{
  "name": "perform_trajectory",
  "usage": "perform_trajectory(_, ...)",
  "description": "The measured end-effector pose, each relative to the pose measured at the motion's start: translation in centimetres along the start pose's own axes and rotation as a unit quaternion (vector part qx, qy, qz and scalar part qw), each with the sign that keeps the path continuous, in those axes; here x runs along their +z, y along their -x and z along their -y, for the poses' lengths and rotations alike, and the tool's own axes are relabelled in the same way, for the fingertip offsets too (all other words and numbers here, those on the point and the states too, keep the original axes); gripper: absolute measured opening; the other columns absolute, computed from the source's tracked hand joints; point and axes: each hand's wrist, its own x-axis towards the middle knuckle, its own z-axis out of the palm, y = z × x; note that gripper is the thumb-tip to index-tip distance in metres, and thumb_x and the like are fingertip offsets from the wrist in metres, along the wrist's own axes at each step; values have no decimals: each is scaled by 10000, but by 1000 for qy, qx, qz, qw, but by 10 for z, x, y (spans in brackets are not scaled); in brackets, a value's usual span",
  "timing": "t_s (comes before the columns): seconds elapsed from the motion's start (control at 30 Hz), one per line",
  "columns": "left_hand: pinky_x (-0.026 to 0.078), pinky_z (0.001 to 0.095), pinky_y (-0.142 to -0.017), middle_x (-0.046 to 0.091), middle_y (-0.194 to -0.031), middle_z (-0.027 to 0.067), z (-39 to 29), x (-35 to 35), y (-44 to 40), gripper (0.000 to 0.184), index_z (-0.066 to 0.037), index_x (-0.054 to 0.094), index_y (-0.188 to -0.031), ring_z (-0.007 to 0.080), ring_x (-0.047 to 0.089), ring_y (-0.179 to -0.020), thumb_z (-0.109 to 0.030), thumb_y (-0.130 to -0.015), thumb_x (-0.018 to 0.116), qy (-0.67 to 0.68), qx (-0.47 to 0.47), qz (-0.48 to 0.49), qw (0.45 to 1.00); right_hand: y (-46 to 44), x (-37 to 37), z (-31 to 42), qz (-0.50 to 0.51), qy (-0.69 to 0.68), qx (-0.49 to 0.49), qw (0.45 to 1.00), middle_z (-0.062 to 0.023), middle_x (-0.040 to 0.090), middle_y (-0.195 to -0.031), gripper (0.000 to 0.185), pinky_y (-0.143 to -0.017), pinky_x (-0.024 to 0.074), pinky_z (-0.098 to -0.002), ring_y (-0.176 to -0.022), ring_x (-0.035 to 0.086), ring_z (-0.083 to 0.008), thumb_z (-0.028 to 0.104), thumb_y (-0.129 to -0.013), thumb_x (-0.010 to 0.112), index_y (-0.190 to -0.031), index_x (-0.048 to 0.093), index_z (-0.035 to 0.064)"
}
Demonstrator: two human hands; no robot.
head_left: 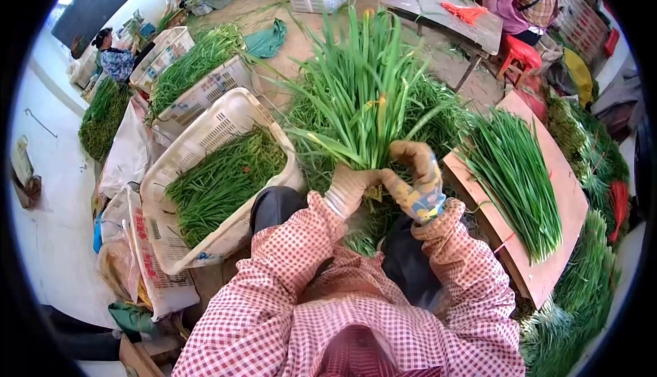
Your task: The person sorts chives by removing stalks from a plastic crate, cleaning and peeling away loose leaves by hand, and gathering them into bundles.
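A large bunch of Chinese chives (369,96) stands upright in front of my lap, its leaf tips pointing away and a few of them yellowed. My left hand (348,189), in a pale work glove, is closed round its lower end. On the right of the bunch's base, my right hand (419,182), in a soiled glove with a blue and yellow pattern, has its fingers curled in a pinch close to my left hand. Whatever lies between those fingertips is hidden. Loose chives (438,113) are heaped behind and under the bunch.
A white crate (161,192) of green leaves stands at my left, another crate (205,93) behind it. To the right, a neat chive pile (520,185) lies on a board (561,233). A low table (448,18) and a seated person (523,1) are farther back.
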Motion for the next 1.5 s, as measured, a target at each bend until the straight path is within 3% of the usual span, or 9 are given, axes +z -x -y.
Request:
perform_trajectory(0.3,471,324,-888,561,-1170,63,6,22,17,728,-33,425,-1274,185,547,-1051,76,-616,717,-213,128,68,966,-41,-37,39,142,253,-64,955,-139,586,-770,697,-604,477,-358,-670,600,-272,299,-826,699,-1382,358,55)
perform_trajectory(0.57,489,353,-849,591,-1101,67,9,3,2,477,-38,501,-1170,208,576,-996,-62,-737,699,-284,16,-10,959,-43,-12,34,244,284,66,925,-161,599,-751,233,-603,479,-405,-702,603,-338,268,-869,623,-915,594,41)
perform_trajectory(0.63,498,401,-844,612,-1084,93,11,1,-21,373,-58,506,-1184,253,597,-982,-324,-924,514,381,-192,-200,882,-16,-6,22,296,201,33,933,-135,613,-756,192,-608,495,-382,-710,619,-313,231,-870,617,-946,610,55)
perform_trajectory(0.77,511,370,-869,524,-1214,116,42,-37,-37,785,-45,240,-1403,269,556,-1054,-213,-799,713,-236,-44,-36,970,34,3,-9,448,62,74,889,-100,612,-761,172,-637,485,-318,-707,599,-236,183,-838,666,-947,624,57)
perform_trajectory(0.8,511,343,-857,526,-1198,106,22,-20,-23,1080,-43,128,-1441,257,563,-1021,-32,-614,822,-109,-50,-86,989,37,3,-7,439,41,81,894,-84,606,-748,178,-629,473,-300,-696,591,-223,173,-826,682,-955,631,61)
perform_trajectory(0.97,488,405,-929,524,-1249,95,14,2,-39,513,-129,441,-1302,302,523,-1099,-348,-865,597,388,-233,-117,884,-36,-6,31,239,234,65,940,-148,643,-846,548,-628,517,-316,-728,646,-253,393,-806,690,-1228,537,78)
perform_trajectory(1.07,430,458,-994,513,-1269,91,45,-18,-44,516,-129,476,-1273,297,506,-1120,-446,-875,561,579,-268,-58,768,-54,27,-6,290,154,346,879,-165,635,-858,528,-661,498,-329,-703,608,-263,336,-852,621,-1301,487,93)
perform_trajectory(1.13,408,447,-1018,502,-1298,96,46,-17,-48,569,-113,462,-1303,265,498,-1128,-506,-893,500,439,-240,-108,859,-49,26,-3,392,330,116,851,-179,644,-915,471,-695,508,-335,-738,620,-277,342,-879,582,-1267,507,86)
perform_trajectory(1.5,569,303,-592,643,-971,90,-9,-48,-8,554,-1,549,-1154,191,638,-714,-60,-647,762,10,-26,90,996,93,-9,-33,360,-8,129,924,-81,593,-808,190,-618,504,-293,-701,591,-190,199,-859,564,-984,604,62)
